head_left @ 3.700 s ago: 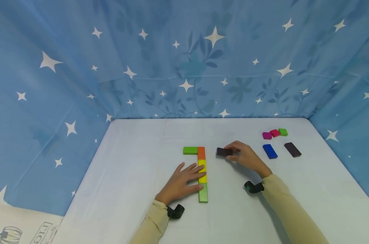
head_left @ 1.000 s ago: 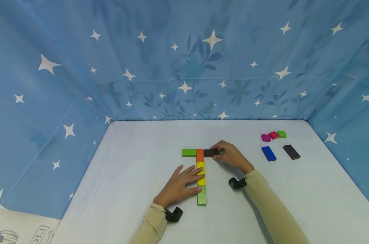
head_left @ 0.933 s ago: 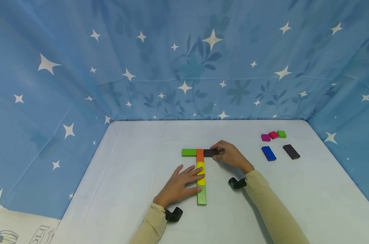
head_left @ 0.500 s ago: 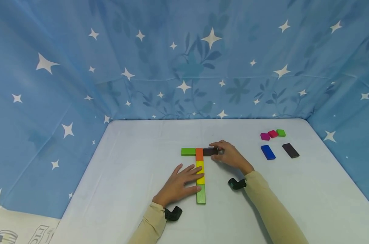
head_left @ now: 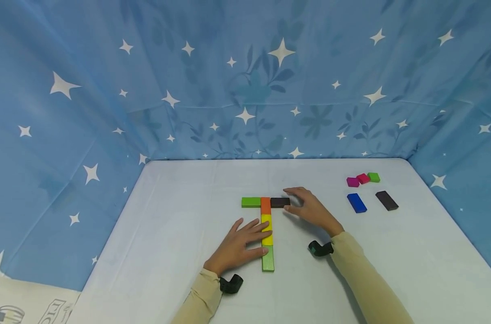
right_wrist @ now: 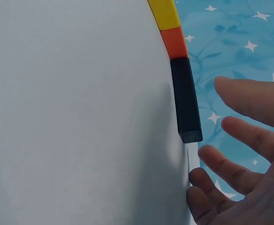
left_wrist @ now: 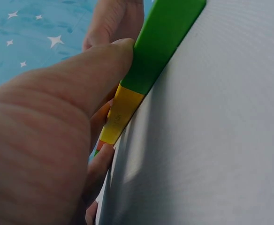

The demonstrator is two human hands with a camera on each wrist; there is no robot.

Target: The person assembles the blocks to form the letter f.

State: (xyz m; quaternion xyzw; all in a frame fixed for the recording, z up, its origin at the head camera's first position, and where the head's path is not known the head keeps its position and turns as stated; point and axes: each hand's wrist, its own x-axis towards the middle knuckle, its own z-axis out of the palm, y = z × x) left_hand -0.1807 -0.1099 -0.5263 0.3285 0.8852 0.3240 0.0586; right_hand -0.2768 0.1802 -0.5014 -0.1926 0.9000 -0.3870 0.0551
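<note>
My left hand point(head_left: 238, 249) lies with spread fingers across a column of flat blocks. Its fingertips rest on the yellow block point(head_left: 267, 240), and its thumb touches the light green block point(head_left: 267, 262) at the near end. An orange block point(head_left: 265, 206) tops the column, with a green block point(head_left: 251, 202) against its left side. On the right side a black block point(head_left: 279, 203) lies against the orange one, forming a T. My right hand point(head_left: 313, 212) is just right of the black block; the right wrist view shows its fingers spread and apart from the block point(right_wrist: 186, 98).
At the back right of the white table point(head_left: 180, 234) lie a purple block point(head_left: 352, 182), a red block point(head_left: 363, 178) and a small green block point(head_left: 374, 177). Nearer are a blue block point(head_left: 356, 203) and another black block point(head_left: 387, 200). A starred blue curtain point(head_left: 213, 81) hangs behind.
My right hand carried the black block left to the orange block, then let go; its fingers have spread and drawn back slightly right. My left hand has stayed on the column.
</note>
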